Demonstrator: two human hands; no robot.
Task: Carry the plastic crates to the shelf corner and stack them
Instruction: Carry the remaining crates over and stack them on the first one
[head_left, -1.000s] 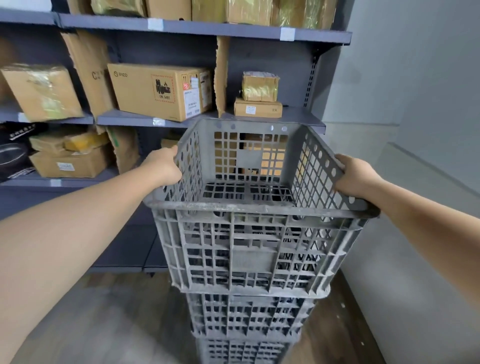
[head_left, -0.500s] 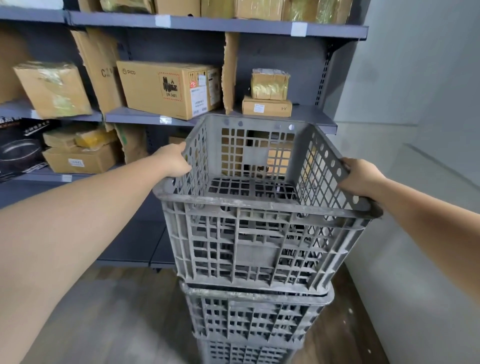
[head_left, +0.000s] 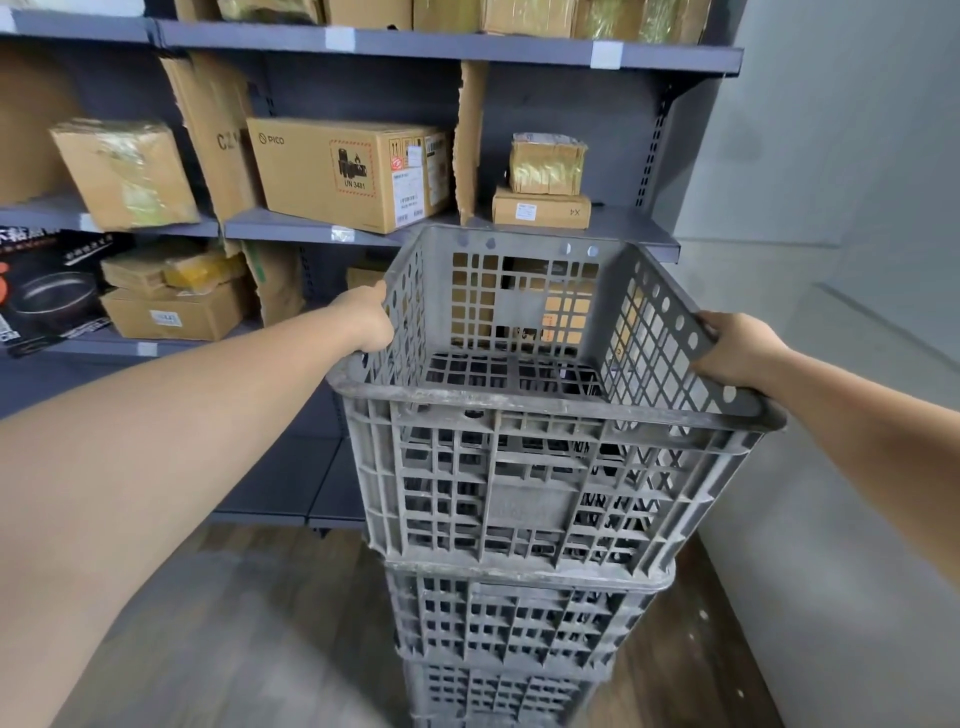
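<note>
A grey slatted plastic crate (head_left: 540, 483) is the top one of a stack in the corner by the shelf. Its base meets the rim of a second grey crate (head_left: 519, 618), and a third crate (head_left: 498, 696) shows below that at the frame's bottom edge. My left hand (head_left: 366, 322) grips the top crate's left rim. My right hand (head_left: 737, 348) grips its right rim. The top crate is empty inside.
A grey metal shelf unit (head_left: 395, 41) stands behind the stack, filled with cardboard boxes, among them a large Pico box (head_left: 348, 171) and two small boxes (head_left: 543, 187). A pale wall (head_left: 841, 467) runs along the right. Dark wood floor (head_left: 249, 623) lies to the left.
The top crate has come down and now rests on the crate beneath it. Both hands have kept their hold on its rims.
</note>
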